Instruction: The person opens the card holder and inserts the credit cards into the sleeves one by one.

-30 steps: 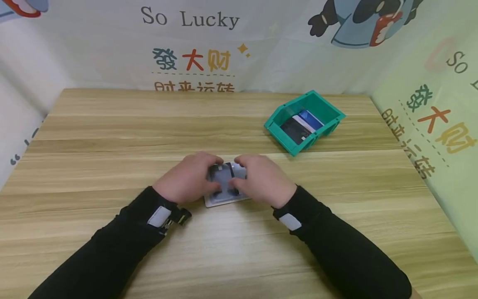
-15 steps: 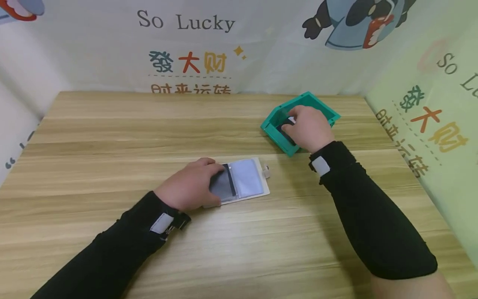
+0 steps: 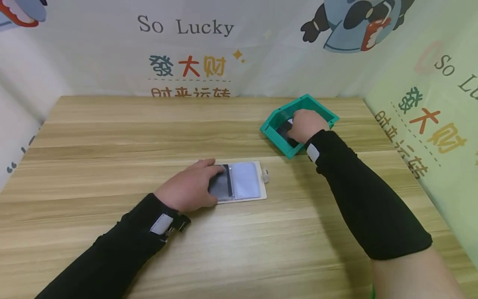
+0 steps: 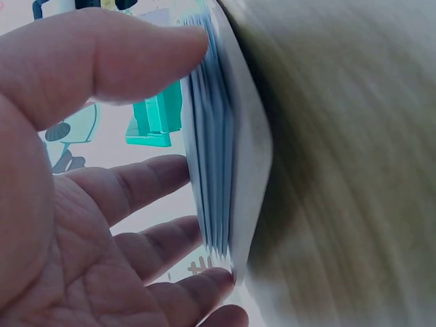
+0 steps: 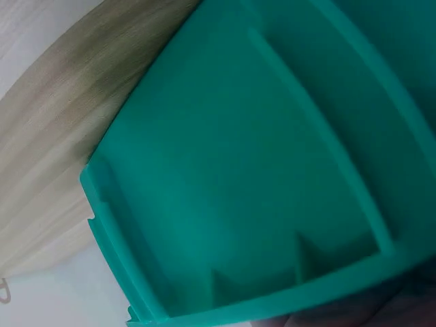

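Note:
A card holder (image 3: 245, 181) lies spread on the table, its clear sleeves showing and a snap tab (image 3: 266, 175) at its right edge. My left hand (image 3: 190, 187) grips its left part, thumb at the near edge and fingers at the far edge. The left wrist view shows the stacked sleeves (image 4: 211, 150) edge-on between thumb and fingers. Inside a green bin (image 3: 275, 144), my right hand (image 3: 308, 125) reaches down to the cards, beside a black card (image 3: 284, 129). Its fingertips are mostly hidden, and I cannot tell whether they pinch a card.
The bin stands at the back right of the wooden table (image 3: 149, 137); its outer wall (image 5: 218, 157) fills much of the right wrist view. Printed cloth (image 3: 261, 66) rises behind the table, with more along the right side.
My right hand has left the card holder, moved right and away to the bin, and dipped deeper into it. The left hand has stayed at the card holder.

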A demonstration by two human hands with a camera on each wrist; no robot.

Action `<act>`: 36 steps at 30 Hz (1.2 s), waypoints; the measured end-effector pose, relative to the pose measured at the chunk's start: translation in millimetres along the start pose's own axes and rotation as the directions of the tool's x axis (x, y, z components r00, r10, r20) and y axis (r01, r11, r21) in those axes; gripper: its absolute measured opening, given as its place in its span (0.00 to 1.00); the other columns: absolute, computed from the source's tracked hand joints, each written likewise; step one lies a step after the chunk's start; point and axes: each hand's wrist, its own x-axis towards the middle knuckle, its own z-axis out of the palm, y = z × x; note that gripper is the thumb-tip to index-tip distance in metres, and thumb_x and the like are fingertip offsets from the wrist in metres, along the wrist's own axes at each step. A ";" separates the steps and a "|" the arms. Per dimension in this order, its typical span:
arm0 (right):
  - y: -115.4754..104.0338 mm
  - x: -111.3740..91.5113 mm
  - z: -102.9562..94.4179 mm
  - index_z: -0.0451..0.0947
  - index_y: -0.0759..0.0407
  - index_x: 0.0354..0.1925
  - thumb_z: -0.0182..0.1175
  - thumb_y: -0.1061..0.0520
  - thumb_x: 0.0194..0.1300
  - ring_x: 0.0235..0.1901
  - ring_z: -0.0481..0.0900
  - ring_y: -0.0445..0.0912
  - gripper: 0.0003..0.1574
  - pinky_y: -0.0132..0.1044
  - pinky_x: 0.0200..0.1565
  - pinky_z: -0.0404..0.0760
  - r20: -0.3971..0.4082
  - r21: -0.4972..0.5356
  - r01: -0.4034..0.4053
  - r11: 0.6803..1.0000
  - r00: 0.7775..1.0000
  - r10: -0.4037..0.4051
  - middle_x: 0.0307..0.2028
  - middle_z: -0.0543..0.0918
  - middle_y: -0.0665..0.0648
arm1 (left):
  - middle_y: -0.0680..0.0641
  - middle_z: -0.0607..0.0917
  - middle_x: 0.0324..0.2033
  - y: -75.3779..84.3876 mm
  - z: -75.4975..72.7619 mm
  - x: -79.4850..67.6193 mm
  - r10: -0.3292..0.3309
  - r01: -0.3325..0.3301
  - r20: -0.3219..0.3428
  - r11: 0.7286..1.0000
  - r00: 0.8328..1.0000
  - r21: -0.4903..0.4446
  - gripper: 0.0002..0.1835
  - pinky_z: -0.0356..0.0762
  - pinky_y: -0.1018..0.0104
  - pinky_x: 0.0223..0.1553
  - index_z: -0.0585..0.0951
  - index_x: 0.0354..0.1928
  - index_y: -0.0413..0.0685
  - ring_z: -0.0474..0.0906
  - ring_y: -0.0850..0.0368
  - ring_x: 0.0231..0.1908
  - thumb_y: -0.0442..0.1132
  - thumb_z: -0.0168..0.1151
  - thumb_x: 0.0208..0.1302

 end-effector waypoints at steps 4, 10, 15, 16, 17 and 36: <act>-3.6 4.5 4.1 0.73 0.58 0.20 0.56 0.51 0.61 0.25 0.73 0.51 0.16 0.43 0.27 0.73 0.025 -0.049 -0.019 0.999 0.999 0.021 0.22 0.75 0.57 | 0.38 0.60 0.66 0.0 0.7 -0.7 0.000 0.000 -0.004 1.000 1.000 0.007 0.38 0.71 0.54 0.50 0.69 0.64 0.48 0.60 0.47 0.58 0.45 0.68 0.47; -5.7 7.7 10.7 0.72 0.56 0.19 0.51 0.52 0.64 0.26 0.74 0.51 0.18 0.44 0.29 0.74 0.063 -0.100 -0.040 0.994 0.997 0.046 0.25 0.78 0.58 | 0.38 0.61 0.66 0.1 1.5 -0.3 0.001 -0.001 -0.017 1.000 1.000 0.016 0.38 0.69 0.53 0.52 0.70 0.64 0.48 0.57 0.45 0.61 0.47 0.68 0.48; -6.5 7.2 11.1 0.74 0.57 0.22 0.48 0.53 0.65 0.27 0.74 0.51 0.17 0.46 0.30 0.76 0.067 -0.097 -0.058 0.994 0.996 0.065 0.27 0.79 0.59 | 0.39 0.61 0.66 0.8 1.8 0.2 0.001 -0.001 -0.025 1.000 1.000 0.014 0.38 0.68 0.52 0.53 0.69 0.64 0.49 0.56 0.44 0.62 0.48 0.68 0.48; -6.7 7.2 10.8 0.74 0.58 0.22 0.48 0.54 0.65 0.27 0.74 0.51 0.17 0.46 0.30 0.76 0.067 -0.095 -0.058 0.994 0.996 0.065 0.27 0.79 0.59 | 0.39 0.61 0.66 0.9 1.8 0.3 0.000 0.000 -0.026 1.000 1.000 0.013 0.38 0.68 0.52 0.53 0.69 0.64 0.49 0.56 0.44 0.62 0.48 0.68 0.48; -6.8 7.1 10.7 0.75 0.58 0.23 0.48 0.54 0.65 0.27 0.74 0.51 0.17 0.46 0.30 0.75 0.070 -0.096 -0.057 0.994 0.996 0.064 0.28 0.79 0.59 | 0.39 0.61 0.66 0.9 1.8 0.4 -0.001 0.001 -0.025 1.000 1.000 0.013 0.38 0.67 0.51 0.54 0.69 0.64 0.49 0.56 0.44 0.62 0.48 0.68 0.48; -9.0 8.4 11.0 0.75 0.58 0.25 0.47 0.56 0.65 0.28 0.72 0.51 0.15 0.45 0.29 0.72 0.099 -0.080 -0.068 0.994 0.992 0.076 0.29 0.77 0.59 | 0.39 0.62 0.65 0.8 1.9 0.1 -0.009 0.009 -0.025 1.000 1.000 0.013 0.37 0.69 0.53 0.52 0.70 0.63 0.49 0.57 0.45 0.61 0.48 0.68 0.48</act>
